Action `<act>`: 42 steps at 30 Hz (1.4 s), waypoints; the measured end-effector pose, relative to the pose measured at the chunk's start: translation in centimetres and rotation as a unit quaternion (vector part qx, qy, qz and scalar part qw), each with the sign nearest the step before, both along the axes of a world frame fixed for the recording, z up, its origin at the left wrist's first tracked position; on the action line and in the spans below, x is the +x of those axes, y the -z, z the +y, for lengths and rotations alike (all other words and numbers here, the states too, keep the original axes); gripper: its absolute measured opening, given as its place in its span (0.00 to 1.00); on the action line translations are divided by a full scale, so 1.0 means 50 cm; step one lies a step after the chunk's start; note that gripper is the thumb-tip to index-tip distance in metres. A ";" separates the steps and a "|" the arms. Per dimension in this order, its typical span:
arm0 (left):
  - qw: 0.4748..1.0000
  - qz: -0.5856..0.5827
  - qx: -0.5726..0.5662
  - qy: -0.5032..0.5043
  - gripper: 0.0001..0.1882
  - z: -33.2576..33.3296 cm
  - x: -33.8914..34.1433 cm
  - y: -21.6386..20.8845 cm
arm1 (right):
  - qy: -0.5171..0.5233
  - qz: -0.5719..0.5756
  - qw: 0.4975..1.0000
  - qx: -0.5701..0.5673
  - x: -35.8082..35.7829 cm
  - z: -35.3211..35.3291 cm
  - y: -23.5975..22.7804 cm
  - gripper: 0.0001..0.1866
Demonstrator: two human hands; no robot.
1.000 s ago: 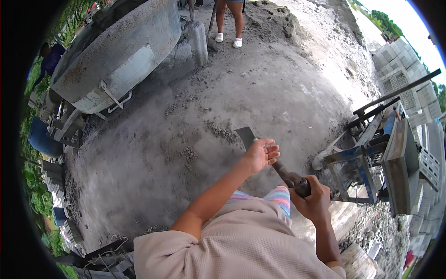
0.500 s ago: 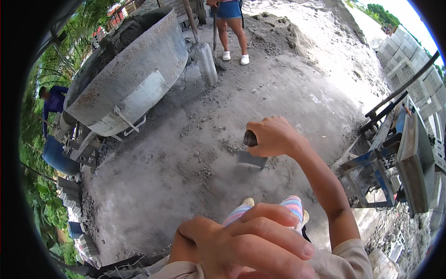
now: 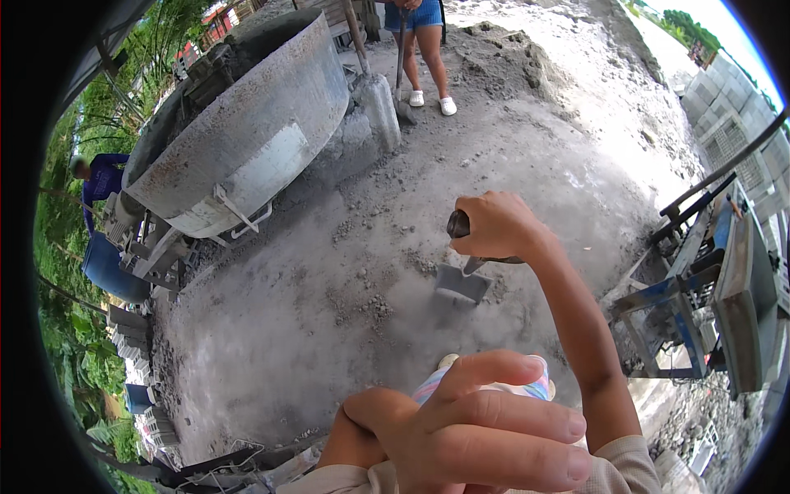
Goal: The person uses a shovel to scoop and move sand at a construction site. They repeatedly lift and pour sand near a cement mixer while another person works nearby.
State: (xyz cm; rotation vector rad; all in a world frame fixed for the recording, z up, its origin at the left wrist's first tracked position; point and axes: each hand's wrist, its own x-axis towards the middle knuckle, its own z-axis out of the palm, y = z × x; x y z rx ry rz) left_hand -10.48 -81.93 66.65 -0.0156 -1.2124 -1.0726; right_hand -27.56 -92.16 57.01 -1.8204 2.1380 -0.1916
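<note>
My right hand [image 3: 504, 226] is closed around the dark grip of a shovel [image 3: 462, 286]. The shovel's grey blade is down at the dusty ground, just below that hand in the view. Close to the camera, my left hand [image 3: 494, 420] has its fingers stretched out and spread, with nothing seen in it. Behind it show my legs in striped pink, blue and white trousers [image 3: 539, 380], partly covered by the hand.
At the upper left stands a large round metal mixer pan [image 3: 247, 165] on a frame. A person with another shovel [image 3: 403, 66] stands at the top. A metal machine frame [image 3: 683, 305] is at the right, stacked grey blocks [image 3: 724, 103] beyond. Another person [image 3: 103, 177] is far left.
The view has shifted, so the surroundings sit a little farther right. The shovel's blade has tilted and more of its face shows. My left hand stays spread near the camera.
</note>
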 end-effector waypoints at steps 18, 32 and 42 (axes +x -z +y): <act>0.688 0.056 -0.036 0.722 0.11 -0.062 -0.062 0.089 | -0.010 -0.027 1.000 0.005 0.010 -0.021 -0.001 0.19; 0.514 -0.109 0.087 0.847 0.13 -0.106 -0.087 0.068 | 0.051 -0.061 0.997 0.008 -0.083 -0.014 -0.013 0.22; 0.451 -0.281 0.624 0.573 0.18 -0.167 -0.333 0.596 | 0.023 -0.236 0.972 -0.004 -0.379 0.094 0.035 0.22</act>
